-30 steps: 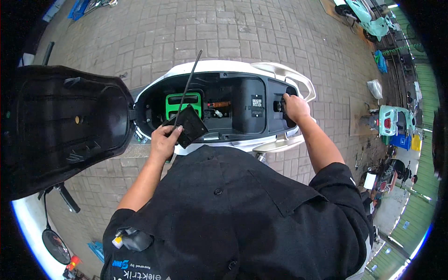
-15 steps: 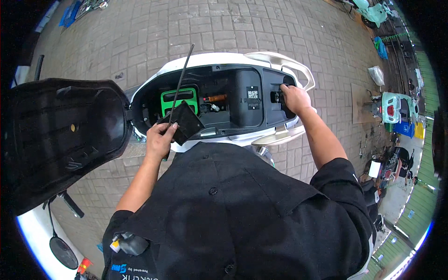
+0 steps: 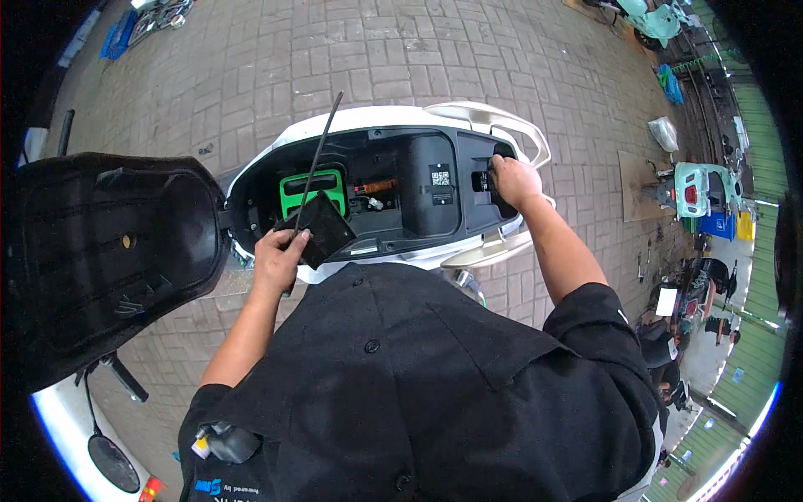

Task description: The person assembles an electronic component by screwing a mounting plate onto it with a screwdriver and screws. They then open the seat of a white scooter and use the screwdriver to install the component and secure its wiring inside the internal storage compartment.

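My left hand (image 3: 278,259) grips a flat black rectangular piece (image 3: 324,232) and a long thin dark rod (image 3: 324,138) at the scooter's near rim. Beyond it, inside the open black under-seat compartment (image 3: 406,222), are a green-framed object (image 3: 309,184), an orange-brown part (image 3: 376,186) and a small white connector (image 3: 375,203). My right hand (image 3: 517,181) is curled into the recess at the white scooter's right end, at a black fitting (image 3: 478,181); its fingertips are partly hidden, so I cannot make out what they hold.
The seat (image 3: 109,259) lies flipped open leftward. Brick paving (image 3: 393,50) surrounds the scooter (image 3: 351,117). Right are a mint scooter (image 3: 693,186), another at top, a darker scooter (image 3: 694,293), cardboard (image 3: 636,184), a blue bin (image 3: 719,224) and green walling. Blue items (image 3: 117,33) lie top left.
The view has shifted, so the scooter sits slightly further left in the picture. Both hands keep about the same places and grips on the scooter and the black piece.
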`<state>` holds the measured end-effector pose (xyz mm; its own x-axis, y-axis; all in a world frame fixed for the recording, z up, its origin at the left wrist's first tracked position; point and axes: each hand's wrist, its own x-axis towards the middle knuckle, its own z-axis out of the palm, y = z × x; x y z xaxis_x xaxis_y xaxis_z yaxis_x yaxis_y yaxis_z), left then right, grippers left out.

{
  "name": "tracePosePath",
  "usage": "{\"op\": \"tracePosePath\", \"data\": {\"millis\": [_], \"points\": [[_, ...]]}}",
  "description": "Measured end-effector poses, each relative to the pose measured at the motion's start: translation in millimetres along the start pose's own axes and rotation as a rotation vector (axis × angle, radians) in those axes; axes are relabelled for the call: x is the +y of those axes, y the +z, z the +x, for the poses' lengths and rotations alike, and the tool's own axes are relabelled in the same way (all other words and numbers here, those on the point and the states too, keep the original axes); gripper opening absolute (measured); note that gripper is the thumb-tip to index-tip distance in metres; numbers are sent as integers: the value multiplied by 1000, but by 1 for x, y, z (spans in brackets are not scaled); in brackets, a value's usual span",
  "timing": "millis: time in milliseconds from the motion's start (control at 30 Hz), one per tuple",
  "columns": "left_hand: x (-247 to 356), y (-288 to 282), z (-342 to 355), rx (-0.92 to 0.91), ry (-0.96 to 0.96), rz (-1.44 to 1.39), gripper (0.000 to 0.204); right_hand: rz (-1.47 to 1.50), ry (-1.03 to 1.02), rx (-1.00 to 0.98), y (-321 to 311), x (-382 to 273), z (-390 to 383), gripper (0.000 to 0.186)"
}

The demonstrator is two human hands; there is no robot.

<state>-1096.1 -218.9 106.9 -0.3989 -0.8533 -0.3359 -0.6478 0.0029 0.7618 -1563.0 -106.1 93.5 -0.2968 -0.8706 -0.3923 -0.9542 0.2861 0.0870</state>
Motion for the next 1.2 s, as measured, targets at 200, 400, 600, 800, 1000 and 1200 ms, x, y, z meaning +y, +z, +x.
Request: {"op": "tracePosePath", "data": {"millis": [200,400,600,800,1000,1200], "points": [[-2,-5,0,-12,-38,-35,33,46,-71,47,-4,-1,-4,19],[-3,-10,3,-22,75,-23,30,30,40,76,4,-3,-4,19],[-8,-12,12,-170,-103,-196,28,52,51,99,-1,-9,-5,21],[54,-6,11,-24,279,9,27,1988,448,-2,25,-6,-25,53],[127,47,-4,28,335,54,28,2389,94,-308,-28,-113,-70,74],[182,86,-25,72,363,437,31,2512,57,-370,-18,-108,-71,65]]}}
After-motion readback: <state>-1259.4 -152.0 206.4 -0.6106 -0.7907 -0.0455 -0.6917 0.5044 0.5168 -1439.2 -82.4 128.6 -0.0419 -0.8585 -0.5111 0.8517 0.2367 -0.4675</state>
